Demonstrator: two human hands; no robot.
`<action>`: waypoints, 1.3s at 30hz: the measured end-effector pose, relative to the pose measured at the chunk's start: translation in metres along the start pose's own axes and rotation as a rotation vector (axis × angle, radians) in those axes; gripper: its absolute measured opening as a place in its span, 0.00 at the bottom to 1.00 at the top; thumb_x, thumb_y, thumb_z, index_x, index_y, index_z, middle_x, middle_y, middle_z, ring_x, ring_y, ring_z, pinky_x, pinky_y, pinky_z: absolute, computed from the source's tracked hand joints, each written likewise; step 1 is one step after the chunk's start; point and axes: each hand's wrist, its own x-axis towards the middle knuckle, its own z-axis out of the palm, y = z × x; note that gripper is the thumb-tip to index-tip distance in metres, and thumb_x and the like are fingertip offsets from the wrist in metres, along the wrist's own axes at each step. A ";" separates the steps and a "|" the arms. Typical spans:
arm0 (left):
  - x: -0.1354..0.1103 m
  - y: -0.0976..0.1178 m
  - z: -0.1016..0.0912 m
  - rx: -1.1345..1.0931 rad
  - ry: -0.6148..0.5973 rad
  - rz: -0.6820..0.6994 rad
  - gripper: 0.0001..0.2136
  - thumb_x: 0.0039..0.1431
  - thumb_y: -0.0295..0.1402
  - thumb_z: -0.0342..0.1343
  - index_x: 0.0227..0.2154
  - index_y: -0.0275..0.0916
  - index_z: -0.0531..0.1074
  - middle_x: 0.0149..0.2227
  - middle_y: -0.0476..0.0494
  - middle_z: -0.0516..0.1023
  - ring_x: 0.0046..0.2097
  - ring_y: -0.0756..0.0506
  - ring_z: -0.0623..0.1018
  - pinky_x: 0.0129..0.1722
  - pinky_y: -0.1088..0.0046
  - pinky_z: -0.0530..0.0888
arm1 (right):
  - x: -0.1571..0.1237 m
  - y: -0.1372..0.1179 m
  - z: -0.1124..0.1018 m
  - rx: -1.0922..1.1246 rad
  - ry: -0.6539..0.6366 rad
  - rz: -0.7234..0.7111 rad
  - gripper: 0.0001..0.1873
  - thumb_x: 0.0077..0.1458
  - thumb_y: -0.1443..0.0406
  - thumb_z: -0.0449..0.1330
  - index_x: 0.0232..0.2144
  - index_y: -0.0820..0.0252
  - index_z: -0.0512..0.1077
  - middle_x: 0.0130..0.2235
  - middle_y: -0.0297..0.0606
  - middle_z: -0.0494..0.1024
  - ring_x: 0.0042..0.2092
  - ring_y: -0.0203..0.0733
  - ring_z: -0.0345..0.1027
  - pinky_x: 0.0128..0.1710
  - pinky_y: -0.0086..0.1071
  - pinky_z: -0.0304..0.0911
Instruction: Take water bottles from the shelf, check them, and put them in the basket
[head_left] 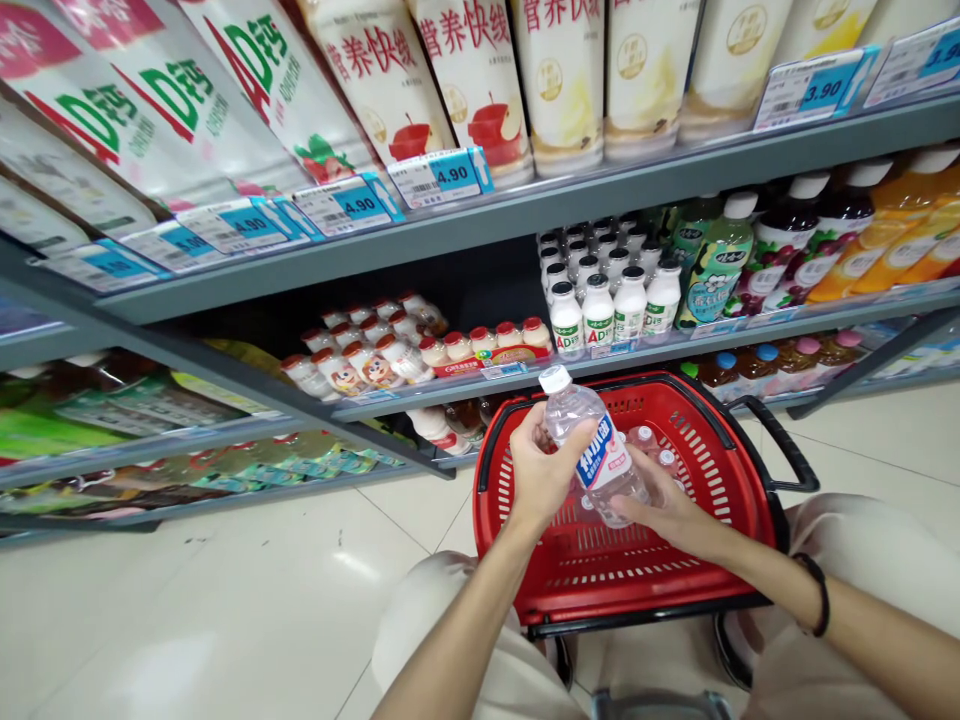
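A clear plastic drink bottle (602, 452) with a white cap and a blue, white and pink label is tilted above the red shopping basket (615, 592). My left hand (547, 465) grips its upper left side, thumb across the label. Lower down, my right hand (667, 510) holds the bottle near its base from the right. Inside the basket lie several more clear bottles (666, 460) with white caps, partly hidden behind my hands and the held bottle.
Ahead, the middle shelf holds white AD milk bottles (598, 310), red-capped small bottles (379, 360) and juice bottles (780, 240). Large milk drink bottles (487, 90) stand above, over price tags (442, 177). The basket's black handle (795, 470) sticks out right. My knees flank the basket on the tiled floor (247, 600).
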 end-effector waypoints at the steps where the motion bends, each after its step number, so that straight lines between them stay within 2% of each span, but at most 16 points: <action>1: 0.001 0.000 0.000 -0.021 0.012 -0.018 0.15 0.50 0.40 0.72 0.36 0.35 0.78 0.31 0.47 0.80 0.31 0.50 0.76 0.32 0.79 0.72 | 0.001 -0.001 0.000 0.020 0.005 0.013 0.36 0.60 0.54 0.68 0.65 0.52 0.61 0.63 0.44 0.71 0.63 0.49 0.67 0.65 0.45 0.60; 6: 0.010 -0.004 -0.004 -0.157 0.007 -0.133 0.17 0.51 0.43 0.71 0.37 0.35 0.79 0.31 0.46 0.81 0.31 0.50 0.76 0.34 0.77 0.73 | 0.005 -0.008 0.000 0.055 0.067 -0.004 0.33 0.57 0.53 0.69 0.60 0.53 0.66 0.61 0.44 0.74 0.62 0.50 0.68 0.65 0.46 0.61; 12: 0.010 0.002 -0.005 -0.068 0.007 -0.082 0.20 0.42 0.40 0.76 0.36 0.35 0.79 0.35 0.44 0.83 0.34 0.47 0.79 0.36 0.75 0.75 | 0.004 -0.005 0.003 0.053 0.055 -0.036 0.32 0.58 0.55 0.69 0.61 0.52 0.64 0.59 0.44 0.75 0.60 0.49 0.70 0.63 0.46 0.63; 17: 0.006 0.006 -0.003 -0.027 -0.036 -0.092 0.19 0.45 0.41 0.75 0.37 0.36 0.80 0.35 0.44 0.83 0.34 0.48 0.80 0.36 0.75 0.75 | 0.002 -0.003 -0.001 0.048 0.006 -0.047 0.32 0.59 0.55 0.68 0.62 0.51 0.64 0.63 0.44 0.71 0.63 0.49 0.66 0.66 0.47 0.59; 22: 0.007 0.003 -0.003 -0.095 0.011 -0.137 0.19 0.42 0.40 0.76 0.35 0.35 0.79 0.31 0.46 0.82 0.31 0.50 0.78 0.34 0.76 0.75 | 0.002 -0.005 -0.001 0.074 0.016 0.000 0.33 0.58 0.53 0.68 0.62 0.51 0.65 0.63 0.43 0.71 0.64 0.49 0.66 0.66 0.48 0.59; 26: 0.007 0.002 -0.004 -0.166 0.029 -0.203 0.19 0.41 0.39 0.77 0.35 0.35 0.80 0.32 0.46 0.82 0.30 0.50 0.77 0.34 0.76 0.74 | 0.002 -0.006 0.001 0.058 0.036 0.022 0.34 0.57 0.51 0.69 0.61 0.52 0.65 0.62 0.44 0.72 0.63 0.50 0.66 0.65 0.47 0.60; 31: 0.009 0.001 -0.004 -0.217 0.037 -0.368 0.19 0.40 0.41 0.77 0.28 0.33 0.77 0.26 0.46 0.80 0.26 0.51 0.76 0.31 0.76 0.72 | 0.003 -0.007 0.003 0.057 0.036 0.002 0.30 0.59 0.52 0.67 0.59 0.53 0.67 0.60 0.43 0.73 0.61 0.48 0.68 0.63 0.44 0.63; 33: 0.009 0.000 -0.003 -0.223 0.037 -0.386 0.19 0.40 0.42 0.77 0.27 0.33 0.77 0.27 0.44 0.81 0.27 0.49 0.77 0.31 0.75 0.72 | 0.002 -0.006 0.003 0.067 0.039 0.014 0.28 0.59 0.52 0.67 0.58 0.52 0.68 0.60 0.42 0.74 0.59 0.48 0.70 0.62 0.44 0.64; 36: 0.008 -0.001 -0.001 -0.266 -0.005 -0.388 0.19 0.46 0.42 0.74 0.37 0.34 0.80 0.37 0.40 0.84 0.34 0.45 0.81 0.37 0.72 0.75 | 0.000 -0.003 0.001 0.099 0.074 0.057 0.30 0.58 0.50 0.68 0.59 0.50 0.68 0.61 0.41 0.73 0.61 0.49 0.68 0.62 0.45 0.63; 39: 0.005 -0.002 0.000 -0.319 -0.031 -0.367 0.23 0.51 0.41 0.71 0.49 0.38 0.78 0.45 0.40 0.84 0.42 0.43 0.82 0.44 0.69 0.76 | 0.001 0.002 -0.001 0.179 0.138 0.096 0.32 0.55 0.51 0.70 0.59 0.48 0.69 0.63 0.38 0.71 0.62 0.48 0.66 0.62 0.43 0.62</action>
